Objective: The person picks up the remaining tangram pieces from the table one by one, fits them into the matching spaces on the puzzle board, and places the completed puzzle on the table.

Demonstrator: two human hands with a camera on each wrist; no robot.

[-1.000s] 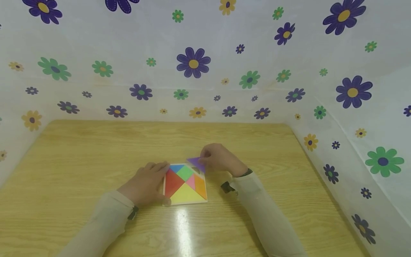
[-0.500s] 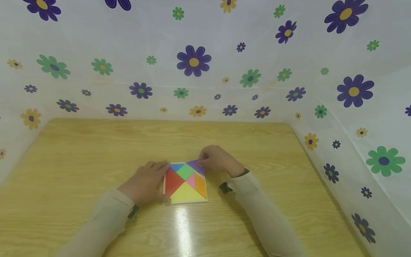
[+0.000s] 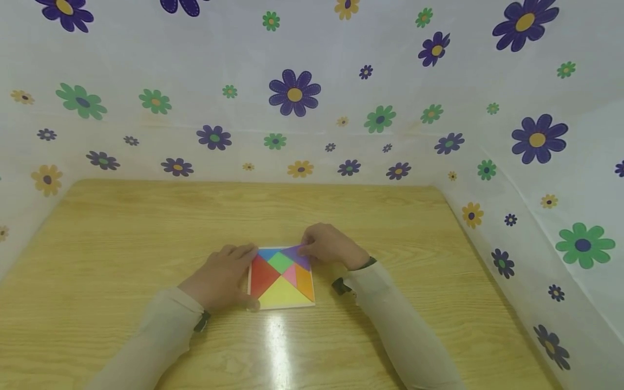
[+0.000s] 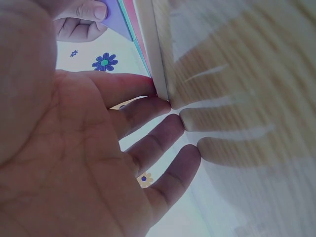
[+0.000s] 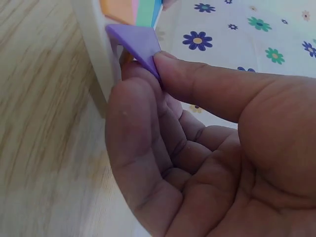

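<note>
Pinching purple triangle (image 3: pixel 296 253), R hand (image 3: pixel 330 246); grip seemingly tight.

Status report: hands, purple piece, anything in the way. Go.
Left hand open, fingers against the tray edge. Right hand pinches the purple triangle, tilted at the tray's far right corner, not flat yet. Nothing in the way.

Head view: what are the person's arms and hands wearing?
Both arms are covered by long, pale cream sleeves, left sleeve and right sleeve. Each wrist carries a dark strap with a small black device, left one and right one. The left hand and right hand are bare, without gloves.
</note>
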